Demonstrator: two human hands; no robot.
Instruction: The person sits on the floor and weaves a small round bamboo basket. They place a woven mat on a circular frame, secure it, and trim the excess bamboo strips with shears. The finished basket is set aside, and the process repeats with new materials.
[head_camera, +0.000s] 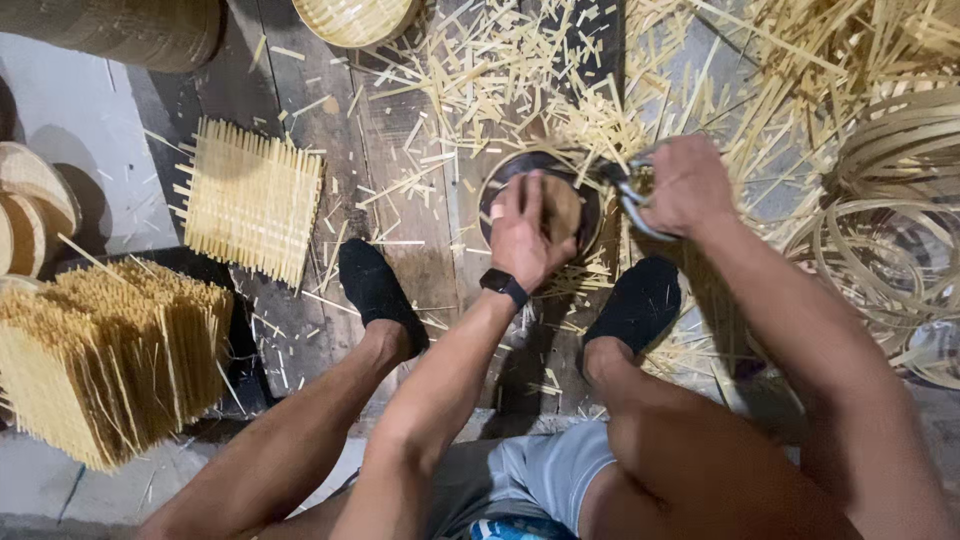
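The left hand (525, 232) lies flat on a round woven bamboo disc (560, 205), its fingers (512, 195) spread and pressing down rather than clenched; the disc sits on a dark round form (590, 215) on the wooden floor (400, 230), between the two black-socked feet (378, 290) and just beyond them; the right hand (688, 185) is clenched on the handles of metal shears (628, 195), whose blades meet the disc's edge, just right of the left fingers; pale bamboo offcuts (500, 80) litter the floor beyond both hands; well left of the left fingers lies a square woven mat (252, 200), and nearer the person a stack of such mats (110, 355); right of the right hand lie coiled bamboo hoops (890, 230); a black watch (503, 287) circles the left wrist.
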